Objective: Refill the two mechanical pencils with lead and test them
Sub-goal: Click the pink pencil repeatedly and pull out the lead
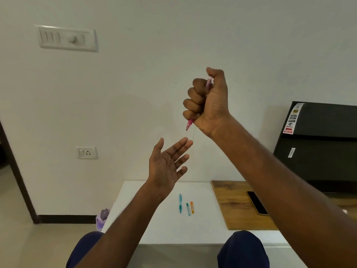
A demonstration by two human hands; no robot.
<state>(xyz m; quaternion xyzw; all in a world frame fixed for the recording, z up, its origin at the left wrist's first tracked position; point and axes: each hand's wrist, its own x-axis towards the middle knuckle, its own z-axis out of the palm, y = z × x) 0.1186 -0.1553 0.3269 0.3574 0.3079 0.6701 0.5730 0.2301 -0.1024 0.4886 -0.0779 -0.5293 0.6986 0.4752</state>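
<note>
My right hand (207,102) is raised in front of the wall and grips a pink mechanical pencil (189,124) in a fist, tip pointing down, thumb over its top end. Just below it my left hand (168,165) is held palm up with fingers spread and holds nothing. Down on the white table (154,229) lie a teal mechanical pencil (180,203), a green lead case (188,209) and an orange lead case (192,207), side by side.
A wooden board (231,206) lies on the table's right part with a black phone (257,203) on it. A black box (318,144) stands behind at the right. A purple bottle (102,219) stands on the floor to the table's left. My knees show at the bottom.
</note>
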